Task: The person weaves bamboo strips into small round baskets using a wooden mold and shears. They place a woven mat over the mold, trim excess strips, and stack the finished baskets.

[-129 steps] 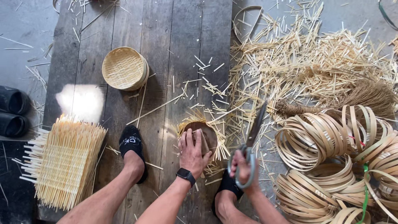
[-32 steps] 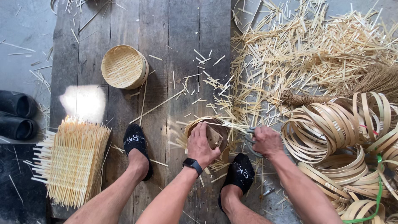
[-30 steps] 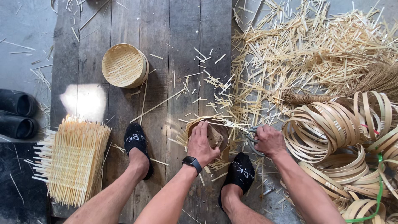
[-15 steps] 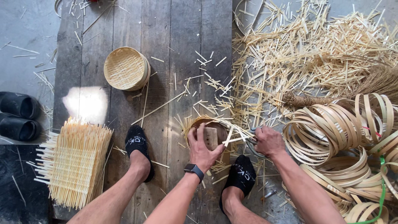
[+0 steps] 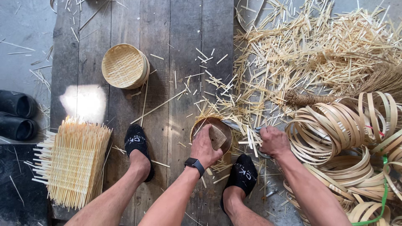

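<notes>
1. While the left hand [image 5: 205,147] presses a wooden block into the small round bamboo basket [image 5: 211,133] on the plank floor [image 5: 176,50], its grip is closed on that block.
2. The right hand [image 5: 274,141] is fisted around metal scissors [image 5: 238,127] beside the basket.

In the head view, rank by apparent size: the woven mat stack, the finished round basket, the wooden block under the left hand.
1. Woven mat stack
2. Finished round basket
3. Wooden block, partly covered by the left hand

A basket-weaving workshop: bamboo strip coils [image 5: 335,129], offcuts [image 5: 301,54], plank floor [image 5: 176,50].
</notes>
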